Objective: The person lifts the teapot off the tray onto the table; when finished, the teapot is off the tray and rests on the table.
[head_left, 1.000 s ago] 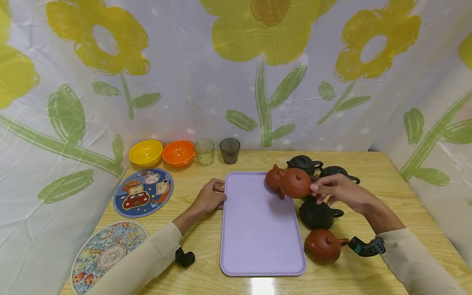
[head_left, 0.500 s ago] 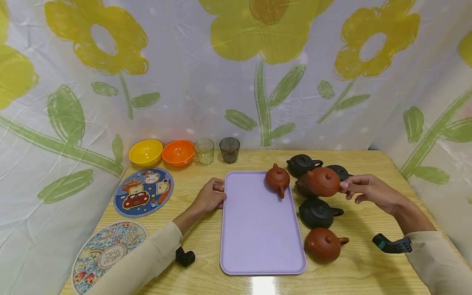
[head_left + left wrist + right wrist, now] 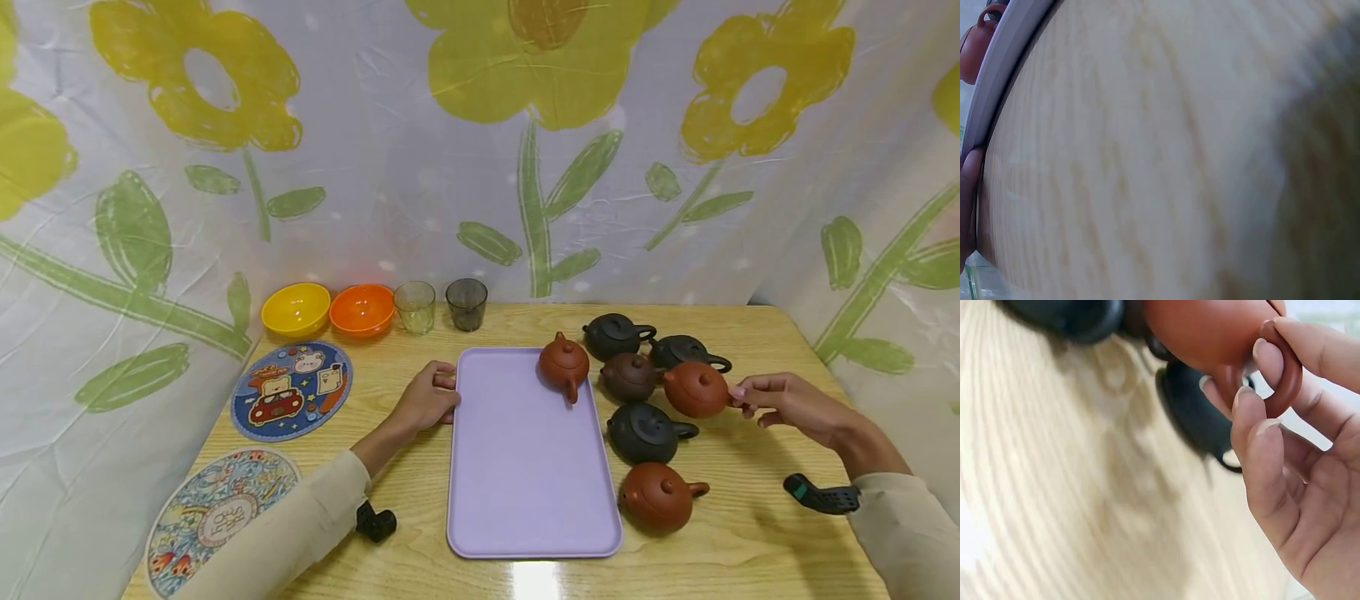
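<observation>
My right hand (image 3: 795, 406) pinches the looped handle (image 3: 1288, 387) of a reddish-brown clay teapot (image 3: 697, 389). That teapot is among the other teapots right of the tray, its spout toward the left; the head view does not settle whether its base touches the table. At the left rim of a lilac tray (image 3: 532, 475), my left hand (image 3: 427, 396) holds the edge with bent fingers, partly hidden. One small reddish teapot (image 3: 564, 364) sits in the tray's far right corner. Close by stand a dark brown teapot (image 3: 628, 377) and a black teapot (image 3: 643, 433).
Two further black teapots (image 3: 617, 335) stand behind, and another reddish teapot (image 3: 656, 497) is near the tray's front right. Along the back are a yellow bowl (image 3: 296, 310), an orange bowl (image 3: 362, 311) and two glasses (image 3: 467, 305). Round mats (image 3: 291, 390) lie at left.
My right hand has carried the reddish teapot from above the tray's right edge rightward past the dark brown teapot, then lower. My left hand and the tray have stayed put.
</observation>
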The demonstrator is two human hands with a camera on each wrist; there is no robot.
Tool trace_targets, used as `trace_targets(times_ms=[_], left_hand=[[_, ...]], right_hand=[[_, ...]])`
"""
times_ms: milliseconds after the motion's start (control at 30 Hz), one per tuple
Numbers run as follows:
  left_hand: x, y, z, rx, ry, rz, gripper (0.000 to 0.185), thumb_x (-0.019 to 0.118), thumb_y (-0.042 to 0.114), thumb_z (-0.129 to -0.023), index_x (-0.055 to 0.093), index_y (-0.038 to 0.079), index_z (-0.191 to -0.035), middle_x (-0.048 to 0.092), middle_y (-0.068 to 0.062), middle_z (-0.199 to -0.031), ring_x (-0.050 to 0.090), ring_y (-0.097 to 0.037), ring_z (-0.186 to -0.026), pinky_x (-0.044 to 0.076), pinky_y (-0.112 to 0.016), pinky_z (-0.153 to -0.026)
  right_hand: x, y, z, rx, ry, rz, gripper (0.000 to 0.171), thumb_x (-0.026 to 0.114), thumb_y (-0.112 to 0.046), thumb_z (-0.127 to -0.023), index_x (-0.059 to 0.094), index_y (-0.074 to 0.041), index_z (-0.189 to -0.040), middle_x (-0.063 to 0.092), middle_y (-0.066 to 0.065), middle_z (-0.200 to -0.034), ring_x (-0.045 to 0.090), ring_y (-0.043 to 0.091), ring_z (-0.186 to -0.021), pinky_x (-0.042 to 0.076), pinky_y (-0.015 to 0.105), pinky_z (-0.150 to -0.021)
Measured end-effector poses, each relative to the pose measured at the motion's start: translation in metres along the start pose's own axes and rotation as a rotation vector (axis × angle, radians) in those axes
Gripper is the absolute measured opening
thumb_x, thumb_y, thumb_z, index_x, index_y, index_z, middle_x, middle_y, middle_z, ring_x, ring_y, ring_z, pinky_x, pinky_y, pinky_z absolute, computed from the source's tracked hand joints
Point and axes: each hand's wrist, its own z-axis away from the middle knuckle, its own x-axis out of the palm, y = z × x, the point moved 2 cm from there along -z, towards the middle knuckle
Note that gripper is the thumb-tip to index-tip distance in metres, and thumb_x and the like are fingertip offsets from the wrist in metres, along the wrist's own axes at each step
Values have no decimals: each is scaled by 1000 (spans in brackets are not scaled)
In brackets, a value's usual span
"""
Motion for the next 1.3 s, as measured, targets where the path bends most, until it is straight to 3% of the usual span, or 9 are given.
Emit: trace_targets(times_ms=[533, 900, 1100, 1300], left_hand=[[0, 0, 0, 0, 5, -5, 50, 64, 1, -86, 50, 3, -134, 56, -17, -114, 63, -19, -85, 60, -31, -59], [0, 1, 1, 1, -4, 6, 50, 64, 1, -87, 50, 3, -135, 56, -18, -116, 63, -20, -87, 60, -31, -59], [0, 1, 1, -13, -6, -3, 50, 64, 2, -88, 50, 5, -136, 56, -17, -117, 63, -21, -89, 61, -31, -61], [0, 2, 2, -13, -4, -6, 50, 64, 2, -88, 50, 5, -136, 56, -17, -118, 64, -21, -91, 61, -31, -61]], right_hand=[[2, 34, -2, 52, -55, -78, 31, 45, -19, -107, 64, 5, -104, 67, -4, -95, 63, 15, -80, 58, 34, -71], [-4, 37, 0, 80, -94, 13, 34, 44, -20, -108, 61, 8, -110, 65, 0, -96, 61, 17, -82, 55, 35, -72], [-2, 36, 3, 125, -27, 59, 37, 47, -25, -107, 62, 7, -115, 67, 3, -101, 64, 19, -87, 56, 34, -76], [-4, 36, 13, 163, 182, 97, 39, 53, -32, -104, 62, 1, -123, 66, -5, -102, 66, 19, -89, 58, 34, -75]])
